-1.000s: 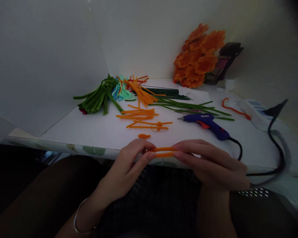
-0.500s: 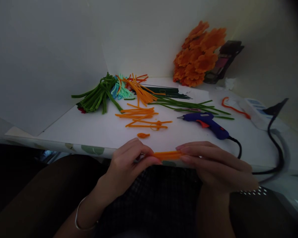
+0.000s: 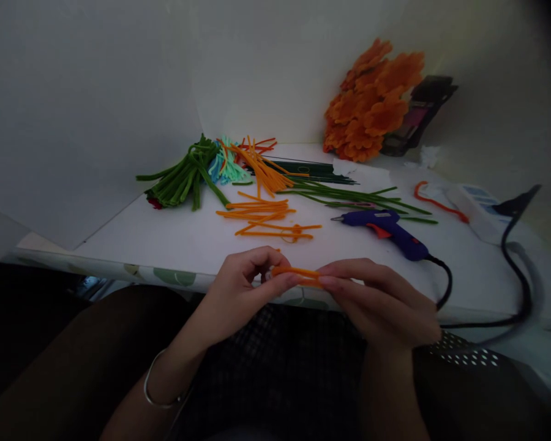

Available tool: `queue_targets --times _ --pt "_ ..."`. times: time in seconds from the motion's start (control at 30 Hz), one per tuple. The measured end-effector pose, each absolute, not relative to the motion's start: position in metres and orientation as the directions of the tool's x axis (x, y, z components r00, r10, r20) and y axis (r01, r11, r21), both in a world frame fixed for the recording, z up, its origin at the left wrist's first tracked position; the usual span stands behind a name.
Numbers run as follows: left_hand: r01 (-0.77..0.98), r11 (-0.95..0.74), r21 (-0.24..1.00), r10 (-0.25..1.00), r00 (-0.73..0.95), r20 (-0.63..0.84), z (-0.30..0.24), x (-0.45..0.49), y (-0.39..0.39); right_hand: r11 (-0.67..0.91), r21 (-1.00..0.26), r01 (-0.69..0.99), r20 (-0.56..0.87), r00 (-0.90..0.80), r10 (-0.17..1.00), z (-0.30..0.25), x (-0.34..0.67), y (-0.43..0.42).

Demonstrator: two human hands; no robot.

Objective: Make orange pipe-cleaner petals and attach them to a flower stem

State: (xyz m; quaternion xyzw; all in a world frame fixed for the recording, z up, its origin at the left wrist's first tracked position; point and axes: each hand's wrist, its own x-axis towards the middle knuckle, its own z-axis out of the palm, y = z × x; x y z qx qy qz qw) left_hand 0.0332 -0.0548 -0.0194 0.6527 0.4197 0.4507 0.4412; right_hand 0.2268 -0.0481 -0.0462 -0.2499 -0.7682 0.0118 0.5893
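Two close lengths of fuzzy orange stem (image 3: pixel 299 272) are running side by side at the front edge of the surface (image 3: pixel 174 239); the left hand (image 3: pixel 241 291) is pinching them at one end, and the right hand (image 3: pixel 383 300) is gripping narrowly at the other. Slim, loose orange strips (image 3: pixel 257 204) are lying toward the middle. A blue glue gun (image 3: pixel 367 218) is resting on its side nearer the right edge, its tapered nozzle pointing left. A thick, velvety green bundle (image 3: pixel 179 180) is sprawling near the back left corner, and soft-petalled orange flowers (image 3: pixel 367 104) are clustering by the back edge.
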Motion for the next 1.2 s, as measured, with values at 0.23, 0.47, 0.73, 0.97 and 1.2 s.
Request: queue_targets --times 0.23,0.47,0.73,0.97,1.2 --pt "-0.109 -0.212 0.971 0.963 0.144 0.227 -0.023 0.048 -0.054 0.829 -0.311 0.464 0.91 -0.107 0.401 -0.053 0.215 -0.048" --pt "-0.136 -0.217 0.967 0.968 0.098 0.231 -0.033 0.052 -0.054 0.862 -0.228 0.452 0.926 -0.174 0.336 -0.062 0.215 -0.042" --pt "-0.253 -0.15 0.956 0.966 0.168 0.195 -0.033 0.056 -0.054 0.943 -0.14 0.303 0.953 -0.216 0.211 -0.063 0.214 -0.036" --pt "-0.373 -0.147 0.916 0.956 0.185 0.229 -0.039 0.059 -0.053 0.906 -0.366 0.214 0.918 -0.073 0.389 -0.065 0.205 -0.041" --pt "-0.195 -0.147 0.97 0.95 0.246 0.194 -0.032 0.054 -0.058 0.704 -0.704 0.092 0.71 0.085 0.699 -0.064 0.198 -0.052"
